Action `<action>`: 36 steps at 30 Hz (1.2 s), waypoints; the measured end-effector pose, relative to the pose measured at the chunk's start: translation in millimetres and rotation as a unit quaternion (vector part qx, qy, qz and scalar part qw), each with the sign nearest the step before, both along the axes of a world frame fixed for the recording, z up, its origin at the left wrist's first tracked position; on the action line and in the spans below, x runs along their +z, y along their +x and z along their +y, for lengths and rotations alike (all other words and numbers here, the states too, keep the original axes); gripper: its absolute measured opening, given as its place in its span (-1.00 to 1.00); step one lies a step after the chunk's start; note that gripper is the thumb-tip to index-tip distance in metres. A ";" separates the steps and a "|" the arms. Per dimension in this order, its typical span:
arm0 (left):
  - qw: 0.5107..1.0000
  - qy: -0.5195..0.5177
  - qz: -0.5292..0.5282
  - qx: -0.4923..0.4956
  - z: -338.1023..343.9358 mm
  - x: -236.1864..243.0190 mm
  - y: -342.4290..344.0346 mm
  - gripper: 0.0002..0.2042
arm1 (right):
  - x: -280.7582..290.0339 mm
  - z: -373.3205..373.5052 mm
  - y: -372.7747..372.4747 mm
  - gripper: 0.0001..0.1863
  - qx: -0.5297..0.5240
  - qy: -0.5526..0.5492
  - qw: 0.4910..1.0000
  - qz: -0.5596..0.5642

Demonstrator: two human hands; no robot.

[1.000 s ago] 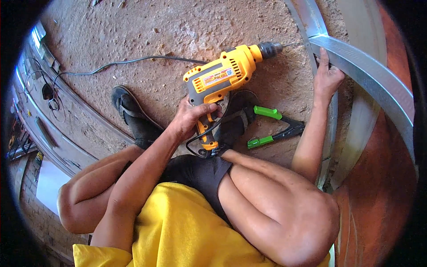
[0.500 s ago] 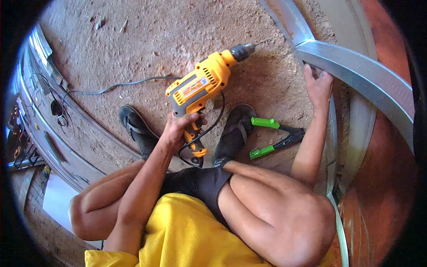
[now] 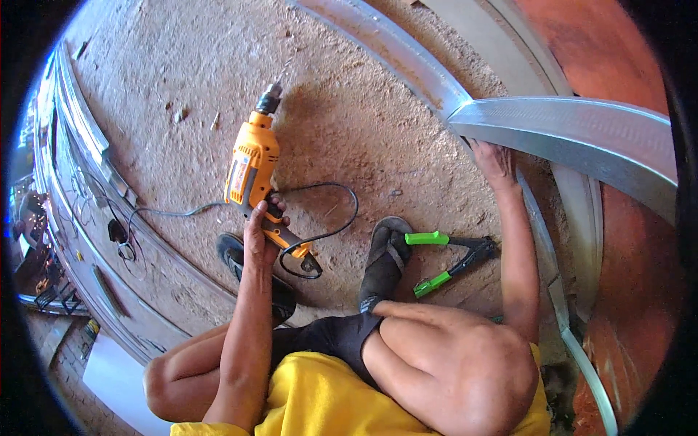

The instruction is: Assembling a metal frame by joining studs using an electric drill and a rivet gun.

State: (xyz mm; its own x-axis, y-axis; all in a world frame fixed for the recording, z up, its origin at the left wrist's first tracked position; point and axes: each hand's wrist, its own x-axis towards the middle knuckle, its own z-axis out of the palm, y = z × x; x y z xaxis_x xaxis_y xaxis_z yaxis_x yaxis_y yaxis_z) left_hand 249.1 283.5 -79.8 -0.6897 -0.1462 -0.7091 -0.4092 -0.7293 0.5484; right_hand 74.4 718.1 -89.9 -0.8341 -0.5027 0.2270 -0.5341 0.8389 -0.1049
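My left hand (image 3: 263, 231) is wrapped round the handle of a yellow and black corded power drill (image 3: 251, 163). The drill hangs over the dirt ground, its bit pointing away and slightly right. On the right, my right hand (image 3: 497, 166) holds the underside of a galvanized metal channel (image 3: 560, 120), close to where it meets another metal channel (image 3: 392, 54) at a corner. Some of its fingertips are hidden beneath the metal. A tool with green grips and black jaws (image 3: 454, 261), possibly a crimper, lies spread on the ground between my foot and right forearm.
Long metal strips (image 3: 109, 240) run along the left, with the drill's cord (image 3: 174, 212) trailing there. Sparks (image 3: 47, 251) glow at the far left edge. A white sheet (image 3: 120, 374) lies at lower left, and a reddish surface (image 3: 622, 312) stretches along the right.
The drill in my left hand has swung left, its bit now pointing away instead of to the right. My right hand stays at the channel's corner. The view has shifted a little.
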 end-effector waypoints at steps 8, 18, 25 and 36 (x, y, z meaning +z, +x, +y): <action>0.996 0.009 0.027 0.079 -12.8 -15.0 -27.4 -0.67 | -0.8 13.1 -10.3 -0.78 -0.075 -0.033 0.993 -0.085; 0.985 -0.166 -0.037 0.041 -23.5 -5.3 -36.2 -0.65 | -23.9 45.7 -11.3 -0.57 -0.049 -0.167 0.968 -0.180; 0.944 -0.320 -0.081 -0.001 -27.8 -0.5 -34.1 -0.59 | -6.2 32.4 -14.5 -0.55 -0.090 -0.069 0.975 -0.189; 0.888 -0.441 -0.107 -0.078 -36.3 2.5 -31.8 -0.47 | 37.9 33.8 16.2 -0.53 -0.167 -0.036 0.925 -0.340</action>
State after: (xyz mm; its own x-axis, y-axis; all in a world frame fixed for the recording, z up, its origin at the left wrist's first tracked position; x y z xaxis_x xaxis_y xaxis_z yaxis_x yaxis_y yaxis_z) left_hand 217.3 247.2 -77.3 -0.6143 -0.6243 -0.4826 -0.6303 0.0203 0.7761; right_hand 90.5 752.0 -52.0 -0.9027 -0.1952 -0.3835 -0.0365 0.9227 -0.3837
